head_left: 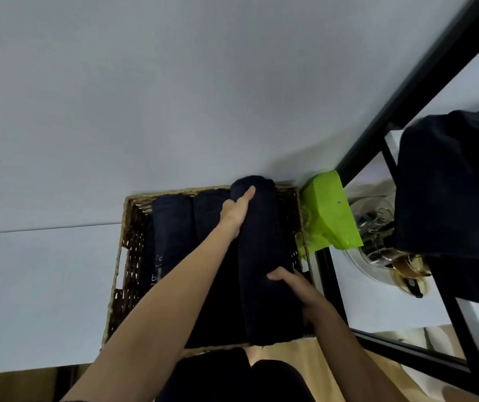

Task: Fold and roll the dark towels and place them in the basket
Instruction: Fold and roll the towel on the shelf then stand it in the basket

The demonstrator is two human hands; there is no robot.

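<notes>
two rolled dark towels (174, 227) already lie side by side in the wicker basket (128, 227). left hand (236, 211) grips the far end and right hand (296, 288) the near end of a third rolled towel (264, 262), held over the basket's 3 o'clock side. more dark fabric (449, 184) hangs at 2 o'clock, so folding likely remains.

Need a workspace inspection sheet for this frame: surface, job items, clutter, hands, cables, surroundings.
Surface: white table, wicker basket on it against the wall.
Job's things: two rolled dark towels lie in the basket; a third rolled towel is held over its right side.
Clutter: green bag beside the basket.
Grippers: left hand grips the third towel's far end; right hand holds its near part.
Cables: nothing seen.
Surroundings: black metal frame, dark cloth hanging on it, glassware below.
</notes>
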